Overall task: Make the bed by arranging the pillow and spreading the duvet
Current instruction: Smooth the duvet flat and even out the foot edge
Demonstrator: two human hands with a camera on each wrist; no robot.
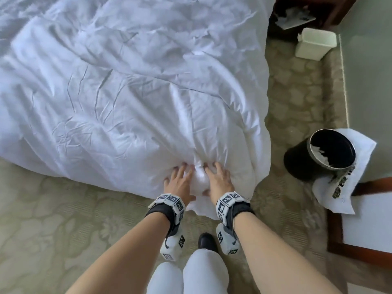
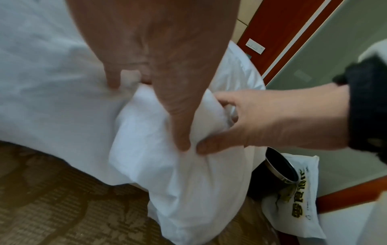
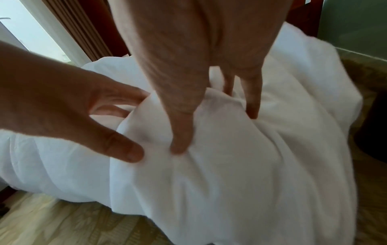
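A crumpled white duvet (image 1: 127, 92) covers the bed and hangs over its near edge toward the carpet. Both my hands are at the near right corner of it. My left hand (image 1: 179, 181) and right hand (image 1: 218, 179) sit side by side and grip one bunched fold of duvet (image 2: 199, 116) between them. In the left wrist view my left hand (image 2: 159, 106) pinches the fold with its thumb, and the right hand (image 2: 272, 119) closes on it from the right. In the right wrist view my right hand (image 3: 215, 129) digs its thumb and fingers into the duvet (image 3: 251, 174). No pillow is in view.
A black waste bin (image 1: 324, 153) stands on a printed white plastic bag (image 1: 343, 187) right of the bed corner. Farther back there is a white bin (image 1: 316, 43) and dark wooden furniture (image 1: 307, 13). A wood-framed white panel (image 1: 364, 225) lies at the right. Patterned carpet (image 1: 53, 219) runs along the bed.
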